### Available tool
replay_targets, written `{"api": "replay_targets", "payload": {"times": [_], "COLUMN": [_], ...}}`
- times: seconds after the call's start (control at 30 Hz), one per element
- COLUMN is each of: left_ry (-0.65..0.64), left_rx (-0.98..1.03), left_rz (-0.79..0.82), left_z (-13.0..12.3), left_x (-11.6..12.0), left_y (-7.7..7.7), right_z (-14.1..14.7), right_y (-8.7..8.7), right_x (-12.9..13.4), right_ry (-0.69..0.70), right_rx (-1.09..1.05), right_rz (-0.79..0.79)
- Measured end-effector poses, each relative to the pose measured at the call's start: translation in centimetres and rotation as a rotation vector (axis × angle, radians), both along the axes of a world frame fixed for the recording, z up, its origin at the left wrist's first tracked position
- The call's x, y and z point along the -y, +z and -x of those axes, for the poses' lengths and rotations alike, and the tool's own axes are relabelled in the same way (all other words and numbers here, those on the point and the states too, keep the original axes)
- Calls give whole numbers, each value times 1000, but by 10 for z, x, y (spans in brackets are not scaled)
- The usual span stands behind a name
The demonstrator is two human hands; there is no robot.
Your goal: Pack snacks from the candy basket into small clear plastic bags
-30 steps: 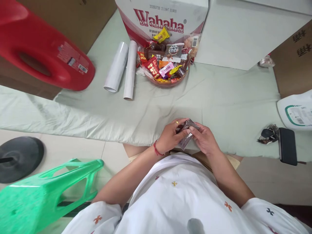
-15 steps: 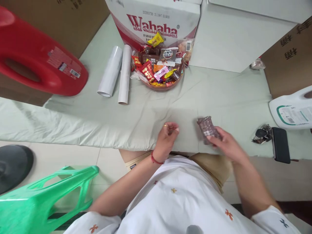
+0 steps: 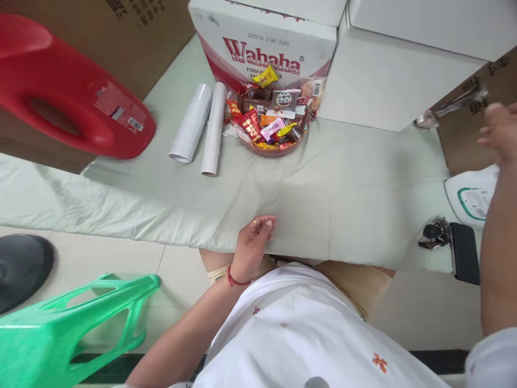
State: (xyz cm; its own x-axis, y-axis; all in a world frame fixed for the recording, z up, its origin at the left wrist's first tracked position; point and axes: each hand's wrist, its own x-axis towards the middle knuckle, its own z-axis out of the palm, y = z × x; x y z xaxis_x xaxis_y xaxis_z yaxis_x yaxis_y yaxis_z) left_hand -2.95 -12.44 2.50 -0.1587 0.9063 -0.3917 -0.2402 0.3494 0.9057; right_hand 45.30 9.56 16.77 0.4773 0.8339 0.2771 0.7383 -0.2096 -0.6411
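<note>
Loosely curled at the table's front edge, my left hand (image 3: pixel 255 237) has its thumb against the fingers, and nothing shows in it. It wears a ring and a red cord bracelet. My right hand (image 3: pixel 503 129) is raised at the far right, fingers apart and partly cut off by the picture edge. Just beyond its fingertips, a blurred shiny packet (image 3: pixel 462 102) shows in front of the brown carton and seems apart from the hand. A small clear-wrapped item (image 3: pixel 427 119) lies beneath it by the carton. At the back middle, a bowl (image 3: pixel 274 152) is heaped with wrapped candies and snacks.
Two white rolls (image 3: pixel 191 124) stand left of the bowl, beside a big red jug (image 3: pixel 121 118). Behind are a Wahaha box (image 3: pixel 262 51) and white boxes (image 3: pixel 388 81). Keys (image 3: pixel 435 233), a black phone (image 3: pixel 465 252) and a white jug (image 3: pixel 468 194) lie right. A green stool (image 3: pixel 52 334) stands lower left.
My right hand has swung up and right from the front of the table, and the brown wrapped packet has left its grasp. My left hand has shifted slightly left and down, still curled.
</note>
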Motion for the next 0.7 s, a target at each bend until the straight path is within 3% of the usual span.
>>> {"api": "replay_targets", "payload": {"times": [0.03, 0.07, 0.17, 0.27, 0.33, 0.43, 0.53, 0.6, 0.7], "left_ry": [9, 24, 99, 172, 104, -189, -463, -548, -515], "left_rx": [-50, -113, -409, -824, -1043, -1352, -1579, -1614, -1598], "left_rz": [-8, -19, -74, -213, -357, -386, -326, -346, -280], "left_z": [9, 19, 59, 101, 120, 131, 125, 117, 110], "left_x": [-1, -3, -21, -70, -118, -193, -247, -265, -266], "left_y": [0, 0, 9, 28, 40, 49, 47, 45, 47], "right_z": [17, 35, 92, 133, 148, 158, 157, 153, 146], "right_y": [-10, -23, -69, -112, -131, -143, -143, -139, -132], "right_x": [15, 34, 103, 165, 194, 218, 225, 227, 230], "right_ry": [-69, -51, 172, 365, 424, 431, 394, 372, 364], "right_rx": [-11, -26, -64, -64, -127, -192, -189, -161, -97], "right_rz": [47, 90, 220, 318, 371, 395, 386, 376, 355]}}
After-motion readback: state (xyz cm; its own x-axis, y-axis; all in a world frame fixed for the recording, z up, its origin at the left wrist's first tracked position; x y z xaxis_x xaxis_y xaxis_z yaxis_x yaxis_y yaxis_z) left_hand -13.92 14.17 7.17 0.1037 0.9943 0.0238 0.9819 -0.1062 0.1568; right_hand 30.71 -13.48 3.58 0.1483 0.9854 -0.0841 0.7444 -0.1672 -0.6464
